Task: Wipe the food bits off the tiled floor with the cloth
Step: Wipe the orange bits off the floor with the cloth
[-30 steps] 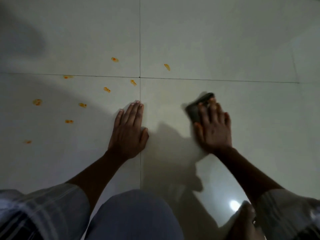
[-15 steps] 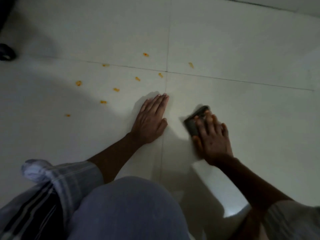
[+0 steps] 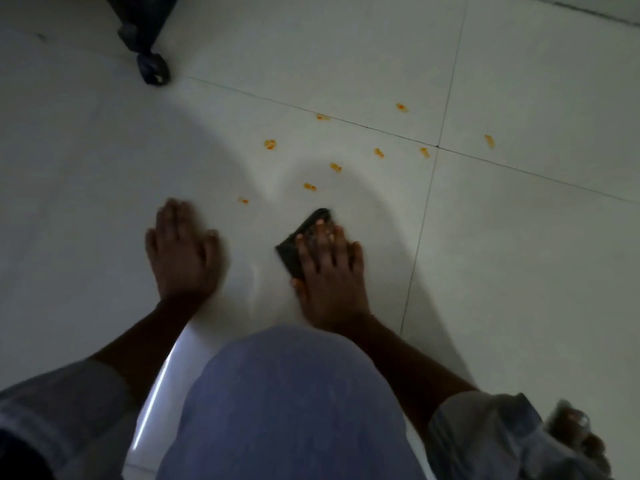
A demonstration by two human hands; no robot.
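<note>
Right hand (image 3: 330, 271) flat, fingers spread, pressing dark cloth (image 3: 301, 242) onto tiled floor (image 3: 519, 271) near orange food bits (image 3: 310, 186); left hand (image 3: 181, 251) open, palm down.

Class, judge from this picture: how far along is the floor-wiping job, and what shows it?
Done: nothing visibly; about nine orange food bits still dot the tiled floor. In hand: the right hand presses the dark cloth flat just short of the nearest bit, while the left hand rests flat on the floor. Left: wiping up all the bits ahead.
</note>
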